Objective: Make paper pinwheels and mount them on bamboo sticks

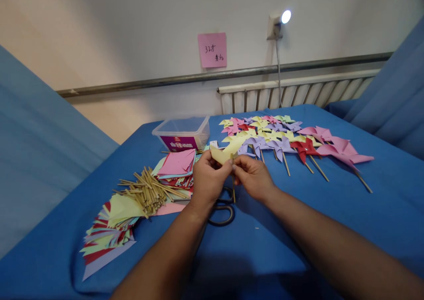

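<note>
The person held a yellow paper pinwheel (228, 152) up over the blue table (331, 229), near its middle. The left hand (208, 180) had its fingers closed on the paper's left side. The right hand (253, 176) pinched a thin wooden stick (233, 189) that hung down under the paper. It looked like the stick was being fixed to the paper wheel, so the next move would need a steady push while both hands gripped tight.

Black scissors (222, 209) lay right under the hands; I saw one pair. One clear plastic box (183, 133) sat behind. One heap of sticks (150, 191) lay to the left, too many to count. Two piles of colored paper (111, 227) lay there too. The finished pinwheels (281, 136) made a crowded row behind, maybe twenty.
</note>
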A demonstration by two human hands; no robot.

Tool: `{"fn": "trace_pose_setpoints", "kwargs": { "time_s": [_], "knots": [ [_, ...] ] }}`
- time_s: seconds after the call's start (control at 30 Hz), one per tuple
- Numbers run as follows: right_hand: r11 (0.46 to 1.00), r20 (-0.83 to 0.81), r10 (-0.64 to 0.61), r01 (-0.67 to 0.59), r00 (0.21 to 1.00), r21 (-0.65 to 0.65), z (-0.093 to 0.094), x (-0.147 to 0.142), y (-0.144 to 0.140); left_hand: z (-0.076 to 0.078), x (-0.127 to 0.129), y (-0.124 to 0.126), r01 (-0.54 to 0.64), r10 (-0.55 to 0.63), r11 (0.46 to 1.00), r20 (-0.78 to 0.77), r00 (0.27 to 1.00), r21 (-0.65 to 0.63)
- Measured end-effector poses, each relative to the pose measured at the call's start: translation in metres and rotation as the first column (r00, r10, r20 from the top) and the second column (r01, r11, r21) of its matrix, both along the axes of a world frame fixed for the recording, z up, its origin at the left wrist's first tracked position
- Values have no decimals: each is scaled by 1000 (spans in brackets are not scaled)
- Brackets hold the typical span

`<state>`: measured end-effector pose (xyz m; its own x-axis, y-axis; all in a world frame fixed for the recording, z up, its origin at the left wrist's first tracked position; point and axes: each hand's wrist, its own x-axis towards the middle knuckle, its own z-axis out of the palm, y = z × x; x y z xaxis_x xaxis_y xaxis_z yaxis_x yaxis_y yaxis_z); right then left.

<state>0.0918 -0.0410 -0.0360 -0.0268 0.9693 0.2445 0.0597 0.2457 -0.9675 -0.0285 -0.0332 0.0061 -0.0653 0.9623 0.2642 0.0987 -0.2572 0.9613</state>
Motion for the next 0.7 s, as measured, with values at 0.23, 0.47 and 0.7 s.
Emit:
{"fn": "trace_pose_setpoints", "kwargs": {
  "time_s": [0.23,0.47,0.7],
  "knots": [
    [1000,52,-21,22,998,-1,-4,0,2,-4,-1,2,-41,43,999,-83,996,19],
    [999,74,-32,33,997,-15,-3,-1,0,-4,0,4,-28,30,999,52,998,-38],
    [972,98,-219,208,971,111,11,10,-5,-2,-3,11,167,-55,959,428,902,-229]
  ]
}}
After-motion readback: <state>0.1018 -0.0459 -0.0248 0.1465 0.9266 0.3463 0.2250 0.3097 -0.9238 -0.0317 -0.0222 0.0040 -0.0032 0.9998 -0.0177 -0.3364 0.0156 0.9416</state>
